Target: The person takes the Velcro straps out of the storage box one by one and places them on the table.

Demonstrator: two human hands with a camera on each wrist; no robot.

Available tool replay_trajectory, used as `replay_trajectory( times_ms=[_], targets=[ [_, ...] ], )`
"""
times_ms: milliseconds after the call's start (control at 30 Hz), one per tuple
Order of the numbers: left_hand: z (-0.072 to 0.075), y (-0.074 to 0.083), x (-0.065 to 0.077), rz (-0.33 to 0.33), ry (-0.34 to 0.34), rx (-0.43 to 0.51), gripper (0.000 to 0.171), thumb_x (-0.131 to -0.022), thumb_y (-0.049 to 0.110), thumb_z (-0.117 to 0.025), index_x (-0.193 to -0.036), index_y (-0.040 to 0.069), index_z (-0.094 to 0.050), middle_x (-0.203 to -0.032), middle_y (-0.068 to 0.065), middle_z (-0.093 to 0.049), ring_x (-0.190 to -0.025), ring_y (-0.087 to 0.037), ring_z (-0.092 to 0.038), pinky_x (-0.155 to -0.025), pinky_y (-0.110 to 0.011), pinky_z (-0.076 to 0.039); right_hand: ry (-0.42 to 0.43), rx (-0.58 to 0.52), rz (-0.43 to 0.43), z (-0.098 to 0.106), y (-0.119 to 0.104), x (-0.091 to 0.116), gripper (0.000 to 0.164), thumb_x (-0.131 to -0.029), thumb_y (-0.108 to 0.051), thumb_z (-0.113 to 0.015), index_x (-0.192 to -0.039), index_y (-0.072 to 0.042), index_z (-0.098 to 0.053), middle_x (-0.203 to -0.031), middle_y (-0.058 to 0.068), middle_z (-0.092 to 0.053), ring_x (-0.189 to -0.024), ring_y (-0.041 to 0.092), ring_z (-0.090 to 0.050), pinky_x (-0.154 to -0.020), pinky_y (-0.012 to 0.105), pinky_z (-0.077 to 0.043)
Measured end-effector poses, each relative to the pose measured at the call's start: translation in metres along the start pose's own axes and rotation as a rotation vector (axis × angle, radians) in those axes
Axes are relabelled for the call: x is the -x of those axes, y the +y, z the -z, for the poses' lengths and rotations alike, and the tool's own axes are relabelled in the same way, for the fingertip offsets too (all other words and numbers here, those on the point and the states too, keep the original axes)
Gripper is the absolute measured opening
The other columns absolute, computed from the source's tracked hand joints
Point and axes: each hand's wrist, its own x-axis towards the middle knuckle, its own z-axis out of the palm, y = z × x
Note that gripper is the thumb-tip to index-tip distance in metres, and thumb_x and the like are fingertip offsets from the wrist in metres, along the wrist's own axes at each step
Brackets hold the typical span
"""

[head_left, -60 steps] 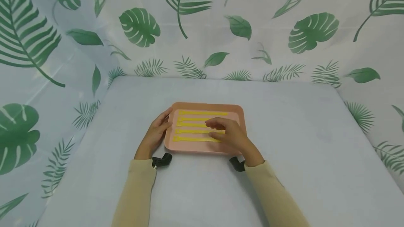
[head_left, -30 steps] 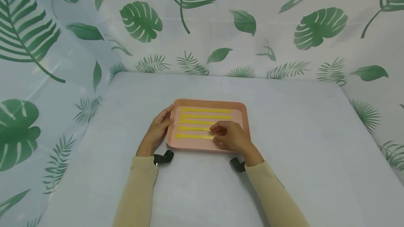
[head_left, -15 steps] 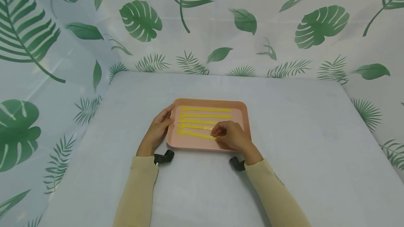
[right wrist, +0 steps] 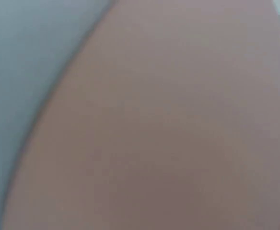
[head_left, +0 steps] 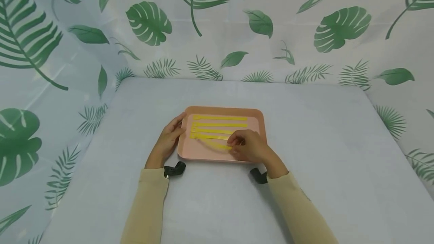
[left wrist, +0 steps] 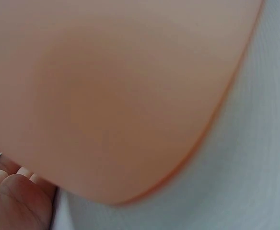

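Head view: beige sleeves (head_left: pixel 145 206) reach in from the foreground, a black device (head_left: pixel 174 169) at each wrist. A person's left hand (head_left: pixel 167 141) grips the left rim of a pink tray (head_left: pixel 203 151), thumb over the edge, as the right hand (head_left: pixel 251 148) pinches the right end of a yellow strip (head_left: pixel 214 145) over the tray's near side. The strip slants and bows, its blurred left end close to the nearest of four other strips (head_left: pixel 222 118), laid side by side with wider ends at left. The right hand blocks the right ends of the nearer two; the farther two lie in full sight.

Left wrist view alone shows fingers (left wrist: pixel 20 201) from close by, at the tray's edge; the pinch appears only from the head. Right wrist view is filled by blurred tray, with a sliver of green print at top right.

Around the tray spreads a smooth, whitish table (head_left: pixel 322 134). Beyond it, pale sheeting (head_left: pixel 210 44) printed with green leaves (head_left: pixel 149 23) lines the back and both sides.
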Motion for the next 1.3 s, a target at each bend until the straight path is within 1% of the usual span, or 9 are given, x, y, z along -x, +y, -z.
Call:
replay_trajectory(
  times_ms=[200, 367, 500, 700, 867, 967, 1033, 1133, 1300],
  targets=[
    [0.000, 0.000, 0.001, -0.016, -0.001, -0.013, 0.065, -0.106, -0.006, -0.048, -0.169, 0.001, -0.031, -0.178, -0.015, -0.023, -0.164, -0.033, -0.024, -0.131, -0.043, -0.027, 0.074, 0.016, 0.141, 0.015, -0.002, 0.005, 0.016, -0.094, 0.011, -0.072, -0.105, 0.003, -0.080, -0.096, 0.012, -0.075, -0.090, 0.023, -0.065, -0.080, 0.031, -0.057],
    [0.000, -0.003, -0.001, -0.046, -0.011, -0.007, 0.066, -0.105, -0.005, -0.049, -0.168, -0.001, -0.031, -0.177, -0.020, -0.022, -0.164, -0.037, -0.023, -0.130, -0.042, -0.028, 0.190, 0.026, 0.183, 0.024, -0.001, 0.009, 0.015, -0.091, 0.012, -0.071, -0.099, 0.002, -0.080, -0.097, 0.010, -0.076, -0.088, 0.021, -0.066, -0.076, 0.026, -0.054],
    [-0.001, -0.004, 0.000, -0.039, -0.017, -0.001, 0.066, -0.106, -0.006, -0.048, -0.169, 0.000, -0.030, -0.178, -0.017, -0.023, -0.164, -0.033, -0.024, -0.131, -0.042, -0.027, 0.262, 0.007, 0.188, 0.027, 0.000, 0.013, 0.013, -0.090, 0.012, -0.071, -0.095, 0.002, -0.079, -0.096, 0.010, -0.076, -0.086, 0.020, -0.064, -0.075, 0.025, -0.052],
    [-0.001, -0.003, 0.001, -0.005, -0.007, -0.006, 0.065, -0.107, -0.008, -0.047, -0.169, 0.001, -0.030, -0.178, -0.014, -0.025, -0.163, -0.028, -0.026, -0.131, -0.041, -0.027, 0.332, -0.031, 0.222, 0.035, 0.000, 0.023, 0.017, -0.090, 0.010, -0.069, -0.094, -0.002, -0.079, -0.097, 0.007, -0.074, -0.090, 0.023, -0.060, -0.083, 0.031, -0.052],
    [-0.003, -0.002, 0.002, -0.001, -0.005, -0.031, 0.064, -0.108, -0.007, -0.046, -0.169, 0.001, -0.029, -0.178, -0.014, -0.025, -0.164, -0.027, -0.026, -0.131, -0.038, -0.027, 0.369, -0.050, 0.307, 0.045, 0.008, 0.032, 0.018, -0.093, 0.015, -0.068, -0.099, 0.000, -0.078, -0.096, 0.009, -0.072, -0.087, 0.017, -0.059, -0.080, 0.023, -0.051],
    [-0.004, -0.002, 0.003, -0.010, -0.019, -0.022, 0.065, -0.108, -0.007, -0.046, -0.170, 0.000, -0.028, -0.178, -0.014, -0.024, -0.164, -0.028, -0.025, -0.131, -0.039, -0.027, 0.391, -0.071, 0.326, 0.052, 0.015, 0.037, 0.017, -0.096, 0.016, -0.066, -0.101, 0.003, -0.076, -0.097, 0.013, -0.074, -0.084, 0.012, -0.060, -0.078, 0.019, -0.050],
    [-0.004, -0.002, 0.004, -0.008, -0.025, -0.019, 0.065, -0.108, -0.006, -0.045, -0.170, 0.000, -0.027, -0.178, -0.013, -0.023, -0.164, -0.028, -0.024, -0.131, -0.038, -0.027, 0.399, -0.108, 0.314, 0.058, 0.019, 0.040, 0.015, -0.097, 0.016, -0.065, -0.102, 0.006, -0.075, -0.099, 0.014, -0.076, -0.083, 0.009, -0.062, -0.078, 0.017, -0.052],
    [-0.003, -0.001, 0.005, 0.001, -0.026, -0.027, 0.065, -0.108, -0.005, -0.045, -0.170, 0.001, -0.027, -0.179, -0.012, -0.022, -0.164, -0.027, -0.023, -0.131, -0.038, -0.026, 0.394, -0.203, 0.260, 0.069, 0.024, 0.047, 0.012, -0.099, 0.014, -0.065, -0.106, 0.011, -0.074, -0.100, 0.011, -0.076, -0.083, 0.008, -0.068, -0.078, 0.018, -0.058],
    [-0.004, 0.001, 0.008, 0.004, -0.021, -0.068, 0.063, -0.109, -0.004, -0.045, -0.170, 0.001, -0.029, -0.179, -0.011, -0.022, -0.164, -0.027, -0.024, -0.131, -0.038, -0.025, 0.322, -0.362, 0.115, 0.095, 0.034, 0.057, 0.016, -0.102, 0.008, -0.060, -0.114, 0.014, -0.069, -0.110, 0.007, -0.073, -0.087, 0.011, -0.075, -0.085, 0.027, -0.064]
  ],
)
